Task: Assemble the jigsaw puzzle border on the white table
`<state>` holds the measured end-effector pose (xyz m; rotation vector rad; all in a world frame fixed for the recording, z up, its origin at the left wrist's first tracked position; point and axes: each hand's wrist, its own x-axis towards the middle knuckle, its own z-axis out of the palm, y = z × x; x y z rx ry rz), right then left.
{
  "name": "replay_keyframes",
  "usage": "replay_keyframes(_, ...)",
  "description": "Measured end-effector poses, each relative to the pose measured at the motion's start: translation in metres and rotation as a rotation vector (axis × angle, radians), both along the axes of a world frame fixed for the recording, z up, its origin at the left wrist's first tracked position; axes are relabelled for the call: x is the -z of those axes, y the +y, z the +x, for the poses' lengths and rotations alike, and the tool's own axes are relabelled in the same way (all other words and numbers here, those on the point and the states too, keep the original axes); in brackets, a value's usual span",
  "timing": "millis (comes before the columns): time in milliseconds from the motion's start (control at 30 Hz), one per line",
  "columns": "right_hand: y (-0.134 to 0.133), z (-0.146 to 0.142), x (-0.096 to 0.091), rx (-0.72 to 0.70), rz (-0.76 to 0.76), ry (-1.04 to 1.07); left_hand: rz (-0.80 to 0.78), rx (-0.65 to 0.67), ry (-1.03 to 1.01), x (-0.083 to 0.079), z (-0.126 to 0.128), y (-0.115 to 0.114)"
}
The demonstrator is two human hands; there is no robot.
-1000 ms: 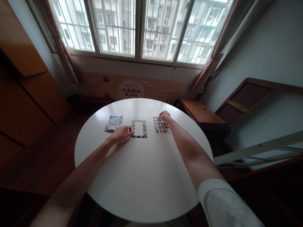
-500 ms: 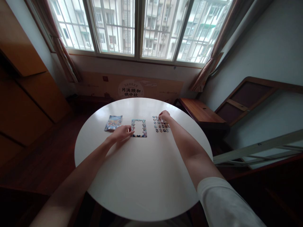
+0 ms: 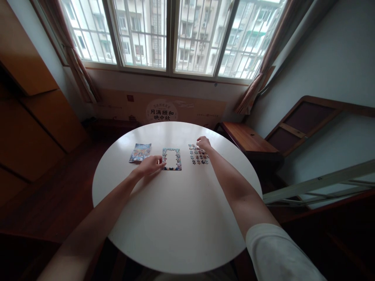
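Observation:
A rectangular jigsaw puzzle border [image 3: 179, 164] lies flat on the round white table [image 3: 175, 218], with the bare middle showing inside it. At its left edge rests my left hand [image 3: 150, 165], thumb and fingers apart, the tips touching the border. To the right, loose puzzle pieces [image 3: 199, 158] are laid out in rows. My right hand [image 3: 204, 143] is over the far end of these rows, its fingers curled together. Whatever is between those fingertips is hidden or too small to make out. A colourful printed packet [image 3: 141, 152] lies left of the border, partly behind my left hand.
A wooden bench [image 3: 249, 136] stands beyond the table's right side. Orange-brown cabinets [image 3: 43, 121] are on the left. Barred windows [image 3: 170, 35] with curtains and a printed banner [image 3: 187, 109] lie behind the table.
My right hand has shifted very slightly, its fingers still over the far rows of pieces. My left hand stays at the border's edge.

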<state>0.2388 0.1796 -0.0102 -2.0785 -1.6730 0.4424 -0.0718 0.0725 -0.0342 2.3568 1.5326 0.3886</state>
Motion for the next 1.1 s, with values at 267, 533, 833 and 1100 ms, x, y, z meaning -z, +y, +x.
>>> replay_keyframes(267, -0.048, -0.015, -0.019, -0.039, 0.148, 0.491, 0.002, -0.024, 0.025, -0.002, 0.000, 0.000)
replay_keyframes(533, -0.124, -0.056, 0.007, -0.183, 0.082, 1.009, 0.001, -0.020, 0.023, -0.007, -0.001, 0.003)
replay_keyframes(833, -0.159, -0.072, 0.024, -0.282, 0.090, 1.150, 0.019, 0.016, -0.160, -0.012, -0.003, -0.002)
replay_keyframes(1100, -0.159, -0.072, 0.028, -0.312, 0.125, 1.123, -0.086, 0.200, -0.471, -0.015, 0.025, -0.019)
